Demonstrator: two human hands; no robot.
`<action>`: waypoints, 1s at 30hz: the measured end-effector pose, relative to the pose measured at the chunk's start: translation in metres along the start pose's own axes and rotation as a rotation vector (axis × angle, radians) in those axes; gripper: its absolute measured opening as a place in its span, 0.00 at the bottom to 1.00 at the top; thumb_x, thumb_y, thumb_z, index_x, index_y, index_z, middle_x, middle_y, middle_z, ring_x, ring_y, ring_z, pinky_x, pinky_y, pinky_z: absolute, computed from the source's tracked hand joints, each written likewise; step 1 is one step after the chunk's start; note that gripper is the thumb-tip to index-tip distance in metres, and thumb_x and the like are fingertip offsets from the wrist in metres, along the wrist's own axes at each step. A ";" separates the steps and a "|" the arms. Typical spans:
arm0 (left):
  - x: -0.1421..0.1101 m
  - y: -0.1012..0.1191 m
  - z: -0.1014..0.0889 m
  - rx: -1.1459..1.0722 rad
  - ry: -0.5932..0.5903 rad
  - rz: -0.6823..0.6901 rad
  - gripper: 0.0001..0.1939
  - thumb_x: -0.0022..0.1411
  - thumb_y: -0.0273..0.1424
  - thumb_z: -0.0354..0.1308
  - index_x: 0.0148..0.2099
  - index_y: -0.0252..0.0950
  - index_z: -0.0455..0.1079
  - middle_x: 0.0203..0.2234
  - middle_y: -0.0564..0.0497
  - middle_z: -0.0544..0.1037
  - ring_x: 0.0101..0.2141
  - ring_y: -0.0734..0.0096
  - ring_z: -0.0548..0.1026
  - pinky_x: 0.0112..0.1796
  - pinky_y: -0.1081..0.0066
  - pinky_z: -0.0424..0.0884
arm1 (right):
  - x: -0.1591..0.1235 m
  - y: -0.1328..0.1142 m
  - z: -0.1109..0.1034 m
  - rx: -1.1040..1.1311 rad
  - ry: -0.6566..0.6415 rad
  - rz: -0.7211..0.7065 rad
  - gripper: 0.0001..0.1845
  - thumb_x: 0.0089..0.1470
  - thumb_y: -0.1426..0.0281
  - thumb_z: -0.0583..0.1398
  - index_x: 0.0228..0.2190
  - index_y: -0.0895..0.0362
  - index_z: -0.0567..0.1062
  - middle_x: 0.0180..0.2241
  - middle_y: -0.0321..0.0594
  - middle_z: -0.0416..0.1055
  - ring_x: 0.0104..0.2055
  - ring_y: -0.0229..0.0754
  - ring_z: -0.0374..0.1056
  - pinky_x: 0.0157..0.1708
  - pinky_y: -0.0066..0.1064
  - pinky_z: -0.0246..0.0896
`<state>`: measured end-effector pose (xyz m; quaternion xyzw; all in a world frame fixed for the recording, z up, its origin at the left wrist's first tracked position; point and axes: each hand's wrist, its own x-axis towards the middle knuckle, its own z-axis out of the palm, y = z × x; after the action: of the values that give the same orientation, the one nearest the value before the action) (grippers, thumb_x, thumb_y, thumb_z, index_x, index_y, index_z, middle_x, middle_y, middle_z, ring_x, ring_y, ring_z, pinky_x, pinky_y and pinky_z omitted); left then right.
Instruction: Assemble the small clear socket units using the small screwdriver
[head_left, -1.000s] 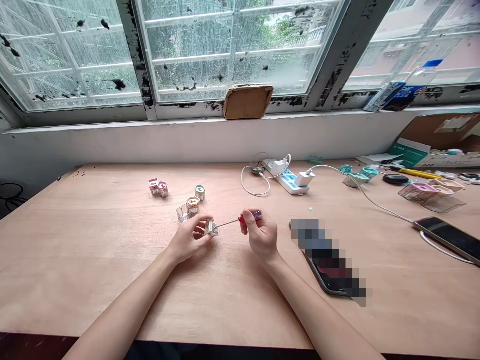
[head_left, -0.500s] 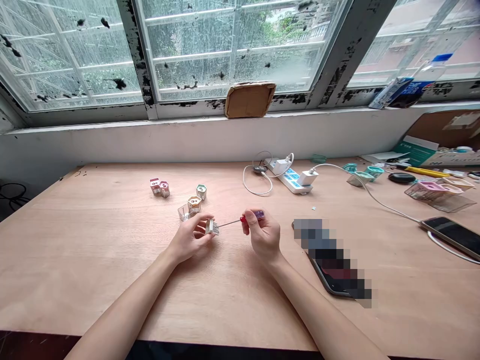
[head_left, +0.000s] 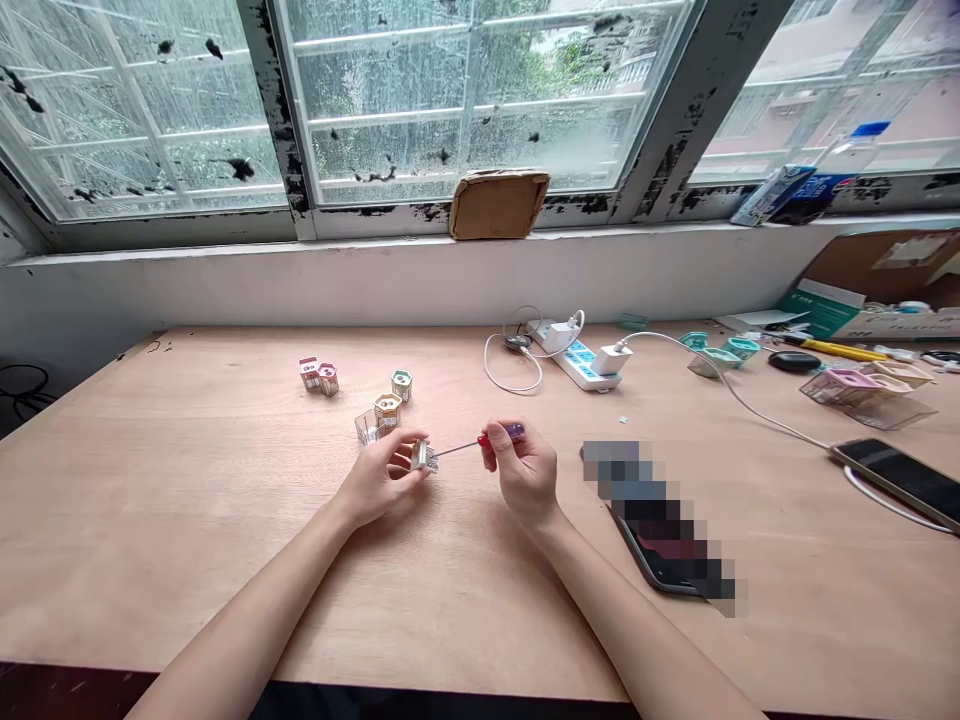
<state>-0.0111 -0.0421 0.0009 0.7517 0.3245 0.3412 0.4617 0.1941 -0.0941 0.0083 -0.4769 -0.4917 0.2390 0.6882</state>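
My left hand [head_left: 379,482] is closed around a small clear plastic part [head_left: 423,456], held just above the wooden table [head_left: 187,520]. My right hand [head_left: 523,470] pinches a small screwdriver [head_left: 491,437] with a red and purple handle. Its thin metal shaft points left and its tip meets the plastic part. Both forearms rest on the table. Just behind my left hand sit several similar small parts: a clear one with a tan-topped one [head_left: 377,418], a green-topped one [head_left: 401,384] and a pink pair [head_left: 318,375].
A phone [head_left: 664,560] lies right of my right hand, partly blurred. Behind are a white power strip [head_left: 576,362] with chargers and cables, another phone [head_left: 900,480] at far right, clear trays [head_left: 862,390], boxes, and a cardboard piece [head_left: 497,203] on the windowsill.
Hardly anything differs. Both hands keep their grip in the same place, with only a slight shift of the camera view.
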 end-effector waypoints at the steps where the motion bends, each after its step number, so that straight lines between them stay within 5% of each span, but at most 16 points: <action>1: 0.000 0.000 0.000 0.005 -0.001 0.002 0.20 0.59 0.31 0.63 0.53 0.38 0.69 0.39 0.47 0.77 0.40 0.68 0.78 0.38 0.70 0.79 | 0.000 0.000 0.000 -0.010 -0.005 0.000 0.22 0.59 0.50 0.61 0.28 0.56 0.71 0.21 0.34 0.68 0.18 0.34 0.60 0.17 0.27 0.56; 23: 0.001 -0.006 -0.007 0.181 -0.022 0.070 0.18 0.59 0.31 0.64 0.52 0.39 0.72 0.37 0.50 0.79 0.38 0.68 0.79 0.42 0.69 0.76 | 0.005 0.005 -0.003 -0.016 -0.142 0.079 0.21 0.52 0.51 0.67 0.27 0.57 0.74 0.19 0.34 0.68 0.16 0.35 0.62 0.15 0.27 0.56; 30: 0.002 -0.003 -0.007 0.223 -0.053 0.076 0.18 0.59 0.33 0.63 0.52 0.39 0.73 0.32 0.52 0.78 0.34 0.69 0.76 0.37 0.71 0.74 | 0.007 0.003 -0.007 -0.151 -0.233 0.048 0.22 0.58 0.51 0.62 0.26 0.57 0.73 0.19 0.34 0.66 0.19 0.34 0.59 0.17 0.27 0.53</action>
<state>-0.0160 -0.0362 0.0007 0.8189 0.3195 0.3004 0.3704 0.2041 -0.0902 0.0079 -0.5081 -0.5734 0.2714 0.5826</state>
